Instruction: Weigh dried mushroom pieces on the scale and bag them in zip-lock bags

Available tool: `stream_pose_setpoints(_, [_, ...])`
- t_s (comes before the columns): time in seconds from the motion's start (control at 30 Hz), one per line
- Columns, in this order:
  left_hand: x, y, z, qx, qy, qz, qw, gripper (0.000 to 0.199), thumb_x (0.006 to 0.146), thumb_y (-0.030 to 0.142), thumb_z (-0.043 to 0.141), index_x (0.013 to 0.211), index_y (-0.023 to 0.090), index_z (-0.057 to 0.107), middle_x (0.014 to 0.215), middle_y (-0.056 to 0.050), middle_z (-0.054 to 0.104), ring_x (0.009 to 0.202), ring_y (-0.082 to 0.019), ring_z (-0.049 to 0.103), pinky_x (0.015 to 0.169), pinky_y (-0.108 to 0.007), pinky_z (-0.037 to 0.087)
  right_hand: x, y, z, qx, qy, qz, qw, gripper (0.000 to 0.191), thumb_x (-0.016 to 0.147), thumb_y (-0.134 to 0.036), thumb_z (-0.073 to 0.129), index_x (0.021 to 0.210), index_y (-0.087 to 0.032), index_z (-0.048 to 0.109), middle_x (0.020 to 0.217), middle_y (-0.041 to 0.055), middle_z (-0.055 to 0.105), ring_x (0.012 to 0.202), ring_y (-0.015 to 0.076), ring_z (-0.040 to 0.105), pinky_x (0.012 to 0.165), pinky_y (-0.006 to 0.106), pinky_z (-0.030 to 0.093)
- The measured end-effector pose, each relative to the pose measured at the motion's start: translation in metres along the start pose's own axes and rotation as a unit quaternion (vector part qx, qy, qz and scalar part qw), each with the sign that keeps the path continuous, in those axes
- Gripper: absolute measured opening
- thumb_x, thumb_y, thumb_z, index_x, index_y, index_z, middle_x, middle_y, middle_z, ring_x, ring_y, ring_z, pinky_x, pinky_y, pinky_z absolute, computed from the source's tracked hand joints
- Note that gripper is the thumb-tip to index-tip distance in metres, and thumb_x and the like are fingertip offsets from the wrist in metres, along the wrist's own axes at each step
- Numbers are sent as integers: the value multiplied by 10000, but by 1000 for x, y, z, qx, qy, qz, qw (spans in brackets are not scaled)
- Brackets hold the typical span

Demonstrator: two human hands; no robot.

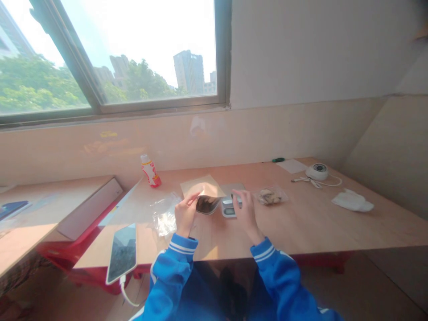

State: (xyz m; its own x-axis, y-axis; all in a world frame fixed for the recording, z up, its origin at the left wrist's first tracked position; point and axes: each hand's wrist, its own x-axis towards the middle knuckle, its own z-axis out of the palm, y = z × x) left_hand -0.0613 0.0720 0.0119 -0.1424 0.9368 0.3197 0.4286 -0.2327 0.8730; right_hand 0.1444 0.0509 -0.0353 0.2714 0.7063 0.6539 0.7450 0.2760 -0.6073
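Pinching a dark glossy pouch (206,205) in my left grip (186,215), I hold it just above the counter (310,218), beside a digital scale (229,208). My right grip (246,213) hangs open over the scale, holding nothing, near a clear bag of food pieces (269,196).

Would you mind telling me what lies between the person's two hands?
In the head view, a dark pouch, gripped by the left hand, and a small digital scale, right beside the right hand, lie there.
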Motion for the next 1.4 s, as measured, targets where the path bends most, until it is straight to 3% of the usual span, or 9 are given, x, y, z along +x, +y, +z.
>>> stream_pose_setpoints(0.07, [-1, 2, 2, 2, 1, 2, 1000, 227, 798, 241, 583, 966, 279, 730, 943, -4, 752, 932, -192, 695, 818, -284, 527, -10, -22, -2, 58, -79, -43, 994, 296, 940, -241, 355, 1036, -188, 629, 990, 93, 653, 949, 194, 620, 835, 313, 484])
stream_pose_setpoints(0.13, [-2, 4, 4, 3, 0, 4, 1000, 226, 797, 234, 587, 967, 275, 730, 941, -4, 753, 926, -190, 697, 813, -281, 530, -14, -40, 1, 41, -172, -61, 982, 296, 946, -223, 354, 1100, -220, 607, 998, 69, 694, 908, 182, 662, 791, 282, 496])
stream_pose_setpoints(0.23, [-5, 6, 6, -2, -4, -1, 1000, 228, 796, 216, 588, 966, 269, 731, 946, -3, 751, 935, -185, 696, 808, -273, 538, -10, -60, 11, -114, -280, -12, 953, 324, 954, -263, 378, 1231, -198, 532, 903, 100, 730, 809, 225, 707, 708, 296, 514])
stream_pose_setpoints(0.3, [-7, 5, 7, -9, -4, -4, 1000, 232, 797, 209, 587, 970, 268, 731, 959, -2, 748, 948, -183, 693, 820, -272, 539, -2, -69, 19, -207, -315, 20, 926, 326, 952, -284, 391, 1205, -139, 536, 837, 143, 726, 780, 254, 714, 674, 303, 521])
stream_pose_setpoints(0.63, [-14, -8, 17, -53, -14, -8, 998, 240, 802, 219, 605, 1005, 273, 721, 1035, -3, 726, 991, -180, 680, 893, -286, 524, 7, -70, 40, -259, -347, 47, 900, 275, 930, -168, 413, 878, -104, 675, 846, 202, 715, 820, 263, 718, 666, 298, 544])
stream_pose_setpoints(0.9, [-16, -3, 15, -57, 2, -23, 998, 231, 802, 212, 610, 996, 264, 724, 1017, -4, 733, 984, -176, 682, 871, -273, 532, -5, -67, 27, -268, -330, 13, 905, 289, 978, -227, 325, 1062, -169, 595, 820, 138, 723, 800, 264, 720, 657, 326, 547])
stream_pose_setpoints(1.03, [-19, -1, 15, -47, 0, -21, 999, 235, 807, 210, 599, 1001, 258, 722, 1031, -8, 728, 992, -177, 679, 889, -276, 524, -7, -67, 26, -266, -326, 11, 907, 279, 974, -281, 365, 1109, -149, 571, 832, 157, 720, 791, 272, 719, 644, 335, 547])
stream_pose_setpoints(1.23, [-25, -5, 20, -57, -5, -24, 998, 262, 803, 189, 587, 1019, 256, 720, 1040, -12, 725, 999, -191, 678, 885, -287, 532, -5, -63, 34, -251, -368, 8, 895, 262, 950, -267, 437, 913, -144, 665, 852, 160, 728, 815, 270, 716, 668, 321, 540])
stream_pose_setpoints(1.4, [-26, -4, 21, -66, -11, -33, 997, 271, 794, 170, 592, 1013, 265, 720, 1041, -4, 726, 1008, -187, 675, 889, -281, 530, -6, -64, 28, -253, -362, 12, 897, 272, 963, -331, 411, 1053, -185, 622, 877, 139, 731, 814, 256, 713, 678, 325, 525])
